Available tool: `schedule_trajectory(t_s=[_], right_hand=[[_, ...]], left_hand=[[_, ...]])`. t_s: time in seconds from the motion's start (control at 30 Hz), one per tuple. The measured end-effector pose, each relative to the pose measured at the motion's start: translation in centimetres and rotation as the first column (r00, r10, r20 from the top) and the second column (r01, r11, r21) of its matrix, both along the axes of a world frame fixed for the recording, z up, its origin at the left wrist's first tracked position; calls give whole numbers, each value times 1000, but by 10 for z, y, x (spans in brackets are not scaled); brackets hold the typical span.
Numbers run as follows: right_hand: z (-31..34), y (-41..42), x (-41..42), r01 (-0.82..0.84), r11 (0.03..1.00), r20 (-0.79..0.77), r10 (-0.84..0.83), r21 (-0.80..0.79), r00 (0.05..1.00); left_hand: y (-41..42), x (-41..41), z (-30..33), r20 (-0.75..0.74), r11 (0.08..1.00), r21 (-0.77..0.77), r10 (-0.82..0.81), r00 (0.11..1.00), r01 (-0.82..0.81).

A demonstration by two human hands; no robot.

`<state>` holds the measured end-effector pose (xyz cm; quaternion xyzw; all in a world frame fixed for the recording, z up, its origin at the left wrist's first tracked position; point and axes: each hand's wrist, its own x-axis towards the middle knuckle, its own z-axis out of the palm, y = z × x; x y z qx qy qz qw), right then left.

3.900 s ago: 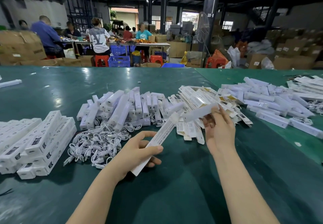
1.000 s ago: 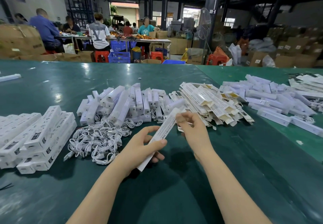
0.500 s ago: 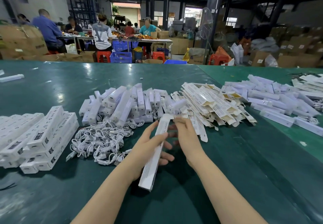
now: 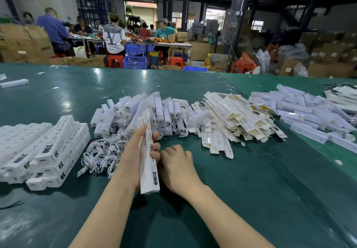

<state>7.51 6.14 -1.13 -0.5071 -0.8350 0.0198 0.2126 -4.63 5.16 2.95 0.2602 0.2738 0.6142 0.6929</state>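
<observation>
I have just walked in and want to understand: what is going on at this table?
A person packs goods at a green table. The left hand grips a long white box. The right hand lies beside it, fingers curled; whether it holds anything is hidden. Closed boxes, white cables and flat cartons lie around.

Long printed box (image 4: 147,151) – white card, smooth, slight sheen. Table top (image 4: 251,199) – green, glossy, scuffed. Coiled cables (image 4: 102,153) – white plastic. Flat carton sleeves (image 4: 237,120) – matt cream card inside.
</observation>
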Motion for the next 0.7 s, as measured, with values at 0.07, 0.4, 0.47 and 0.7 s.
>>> schedule_trajectory(t_s=[0.07,0.4,0.47,0.7], right_hand=[[2,4,16,93,992,-166,-105,-81,980],[32,4,52,-233,902,-819,-192,-364,540],[32,2,50,-283,885,-793,-143,-371,592],[38,1,58,-340,837,-782,-155,-428,603]], left_hand=[[-1,1,-1,-74,1000,20,21,997,-20],[-3,17,-7,-362,1000,-4,7,932,-9],[-4,20,-9,-375,1000,-19,-20,927,14],[-4,24,-11,-419,999,-25,16,908,-30]])
